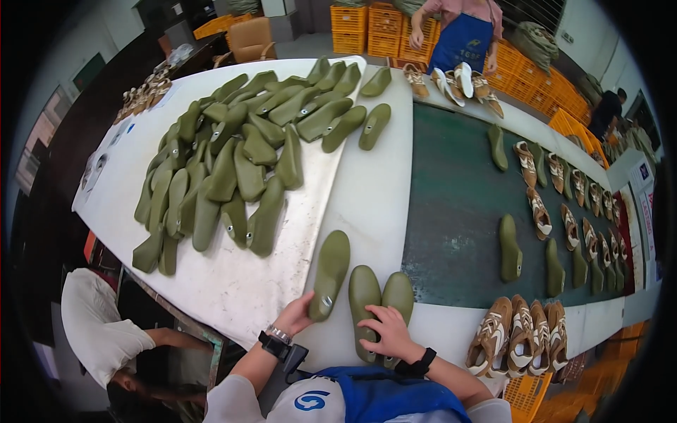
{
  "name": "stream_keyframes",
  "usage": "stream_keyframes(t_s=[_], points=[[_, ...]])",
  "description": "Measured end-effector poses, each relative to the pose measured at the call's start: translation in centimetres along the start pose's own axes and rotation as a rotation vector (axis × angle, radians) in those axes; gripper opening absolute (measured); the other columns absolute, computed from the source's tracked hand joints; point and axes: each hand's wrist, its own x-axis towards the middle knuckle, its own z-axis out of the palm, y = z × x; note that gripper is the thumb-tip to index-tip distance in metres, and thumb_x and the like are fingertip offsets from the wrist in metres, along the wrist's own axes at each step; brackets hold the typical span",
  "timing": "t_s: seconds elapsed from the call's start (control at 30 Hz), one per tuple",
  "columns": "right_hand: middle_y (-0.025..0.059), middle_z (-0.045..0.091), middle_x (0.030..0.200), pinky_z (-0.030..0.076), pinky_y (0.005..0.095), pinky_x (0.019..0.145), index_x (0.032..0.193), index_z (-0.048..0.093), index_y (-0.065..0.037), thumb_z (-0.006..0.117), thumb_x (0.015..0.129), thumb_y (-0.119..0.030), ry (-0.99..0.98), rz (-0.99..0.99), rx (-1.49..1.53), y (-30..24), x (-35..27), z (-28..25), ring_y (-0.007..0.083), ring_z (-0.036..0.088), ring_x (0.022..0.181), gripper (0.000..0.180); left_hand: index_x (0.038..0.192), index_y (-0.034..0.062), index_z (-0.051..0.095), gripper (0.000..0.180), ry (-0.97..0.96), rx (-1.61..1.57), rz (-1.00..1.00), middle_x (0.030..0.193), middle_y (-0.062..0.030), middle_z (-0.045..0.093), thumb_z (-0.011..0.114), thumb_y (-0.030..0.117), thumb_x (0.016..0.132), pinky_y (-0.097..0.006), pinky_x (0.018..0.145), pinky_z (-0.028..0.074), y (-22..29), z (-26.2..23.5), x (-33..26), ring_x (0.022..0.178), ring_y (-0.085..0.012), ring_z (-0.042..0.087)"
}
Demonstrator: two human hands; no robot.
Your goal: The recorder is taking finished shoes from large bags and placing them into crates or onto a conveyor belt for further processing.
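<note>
My left hand (297, 315) grips a green shoe last (331, 266) by its heel end, where a metal fitting shows. Just to its right, two more green lasts lie side by side on the white table: a nearer-left one (364, 283) and a right one (399, 290). Over their heel ends reaches my right hand (392, 334), its fingers spread apart and lying across the left last of the pair. That hand hides part of the right last.
A big heap of green lasts (236, 158) covers the white board on the left. On the right, a dark green conveyor belt (451, 211) carries lasts and brown sneakers (539, 211). More sneakers (520, 331) stand at the near right. A co-worker in a blue apron (462, 42) stands across; another person (106, 324) bends at left.
</note>
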Motion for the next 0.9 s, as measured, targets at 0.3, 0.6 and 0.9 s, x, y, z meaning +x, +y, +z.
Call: stream_keyframes(t_s=[0.3, 0.6, 0.9], points=[[0.0107, 0.049, 0.122, 0.032, 0.0470, 0.099, 0.097, 0.063, -0.018, 0.070, 0.067, -0.032, -0.013, -0.003, -0.033, -0.5, 0.2, 0.9, 0.0300, 0.047, 0.112, 0.033, 0.117, -0.0023, 0.049, 0.054, 1.015, 1.267, 1.199, 0.113, -0.0266, 0.054, 0.071, 0.017, 0.071, -0.043, 0.092, 0.041, 16.2, -4.9, 4.0, 0.110, -0.0407, 0.049], [0.0111, 0.051, 0.119, 0.034, 0.0441, 0.096, 0.094, 0.064, -0.017, 0.071, 0.066, -0.031, -0.012, 0.032, -0.049, -0.3, 0.2, 0.7, 0.0303, 0.049, 0.109, 0.033, 0.108, 0.0003, 0.058, 0.047, 0.573, 1.029, 1.027, 0.097, -0.0207, 0.064, 0.071, 0.024, 0.070, -0.039, 0.081, 0.049, 13.0, 2.0, 8.4, 0.091, -0.0330, 0.063], [0.0114, 0.051, 0.119, 0.034, 0.0441, 0.096, 0.096, 0.064, -0.017, 0.072, 0.065, -0.032, -0.007, 0.063, -0.035, -0.6, -0.8, 0.1, 0.0302, 0.049, 0.109, 0.035, 0.112, 0.0089, 0.053, 0.051, 1.289, 1.207, 1.337, 0.110, -0.0121, 0.054, 0.069, 0.018, 0.065, -0.045, 0.089, 0.038, 22.7, -1.5, 8.7, 0.108, -0.0339, 0.047]])
